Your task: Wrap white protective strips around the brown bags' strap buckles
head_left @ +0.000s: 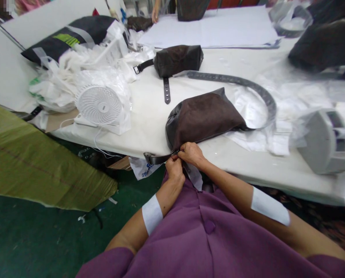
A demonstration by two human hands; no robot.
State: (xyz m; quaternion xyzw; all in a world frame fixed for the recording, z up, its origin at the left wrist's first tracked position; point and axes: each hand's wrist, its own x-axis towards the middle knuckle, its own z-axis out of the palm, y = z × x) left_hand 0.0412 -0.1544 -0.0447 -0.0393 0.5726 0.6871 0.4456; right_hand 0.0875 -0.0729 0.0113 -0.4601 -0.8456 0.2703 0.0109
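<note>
A dark brown handbag (207, 116) with black ends lies on its side at the table's near edge. Both hands meet at its near left corner, where a black strap (158, 158) with a buckle comes off the bag. My left hand (175, 170) pinches the strap from below. My right hand (191, 153) has its fingers closed on the same spot, touching the left fingertips. The exact bit between the fingers is hidden. From the bag's right end a long strap with holes (256, 88), in clear wrap, curls back over the table.
A second dark bag (178, 61) lies farther back. At left stand a white fan (99, 104) and heaped white plastic bags (74, 65). A grey tape dispenser (324, 143) is at right. White sheets (213, 33) cover the back, where another person's hand (155, 13) shows.
</note>
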